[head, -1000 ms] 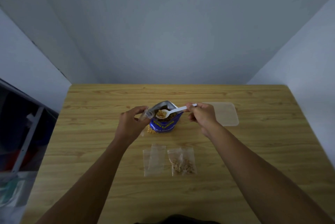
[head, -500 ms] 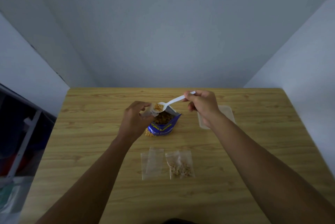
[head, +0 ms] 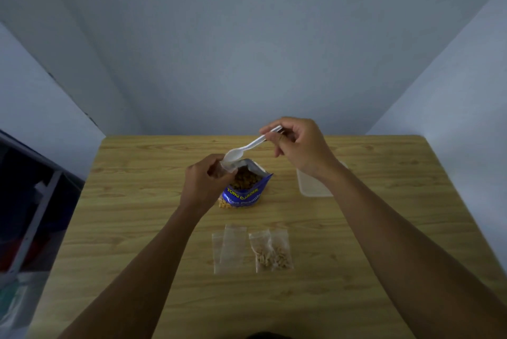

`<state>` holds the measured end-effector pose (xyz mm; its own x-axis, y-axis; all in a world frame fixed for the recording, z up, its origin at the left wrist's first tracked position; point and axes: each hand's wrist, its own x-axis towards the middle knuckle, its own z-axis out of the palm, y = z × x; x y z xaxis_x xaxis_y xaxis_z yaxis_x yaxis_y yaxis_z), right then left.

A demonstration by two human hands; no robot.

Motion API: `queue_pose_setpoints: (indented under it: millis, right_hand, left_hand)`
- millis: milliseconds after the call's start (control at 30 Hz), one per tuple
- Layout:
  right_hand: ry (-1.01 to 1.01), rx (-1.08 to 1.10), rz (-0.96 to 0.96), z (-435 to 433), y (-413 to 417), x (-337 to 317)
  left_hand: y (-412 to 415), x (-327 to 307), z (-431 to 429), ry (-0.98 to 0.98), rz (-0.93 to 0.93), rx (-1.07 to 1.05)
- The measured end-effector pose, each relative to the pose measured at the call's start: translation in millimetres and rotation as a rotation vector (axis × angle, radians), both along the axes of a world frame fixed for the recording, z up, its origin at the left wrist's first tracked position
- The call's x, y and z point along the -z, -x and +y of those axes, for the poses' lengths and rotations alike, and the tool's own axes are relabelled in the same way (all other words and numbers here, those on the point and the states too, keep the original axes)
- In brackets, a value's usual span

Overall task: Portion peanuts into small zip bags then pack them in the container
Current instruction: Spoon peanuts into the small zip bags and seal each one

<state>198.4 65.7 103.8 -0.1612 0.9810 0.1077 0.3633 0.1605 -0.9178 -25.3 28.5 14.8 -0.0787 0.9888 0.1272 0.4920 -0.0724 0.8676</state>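
A blue peanut bag [head: 245, 193] stands open in the middle of the wooden table [head: 137, 215], peanuts showing inside. My left hand [head: 204, 182] grips a small clear zip bag [head: 225, 169] just left of the bag's mouth. My right hand [head: 297, 144] pinches the handle of a white plastic spoon [head: 248, 146], tipped with its bowl at the small bag's opening. Nearer me lie empty zip bags [head: 230, 248] and, to their right, filled zip bags [head: 273, 251] with peanuts. The clear plastic container [head: 312, 186] sits to the right, partly behind my right wrist.
Grey walls close in behind the table and on the right. A dark shelf unit [head: 30, 215] with a metal frame stands off the table's left edge.
My right hand has lifted the spoon out of the peanut bag, carried it left and up to the small zip bag, and tipped it. The left hand has barely moved.
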Motion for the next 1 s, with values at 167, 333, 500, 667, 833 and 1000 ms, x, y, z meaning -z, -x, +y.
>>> queue_pose_setpoints:
  millis: [167,333,500,667,833,1000]
  right_hand:
    - [0.076,0.264,-0.015,-5,-8,32]
    - [0.225,0.277,-0.144,-26,4,78]
    - [0.073,0.482,-0.197,-51,13,97]
    - [0.155,0.459,0.075,-94,26,105]
    - [0.494,0.17,0.22,-111,21,125]
    - [0.599,0.219,0.28,-109,-4,138]
  left_hand:
    - [9,7,-11,0.023,-0.104,-0.026]
    - [5,11,-28,0.156,-0.095,0.0]
    - [-5,18,-51,0.182,-0.275,0.037]
    - [-22,35,-64,0.296,-0.367,-0.045]
    - [-43,46,-77,0.314,-0.393,-0.02]
    - [-56,65,-85,0.286,-0.25,0.011]
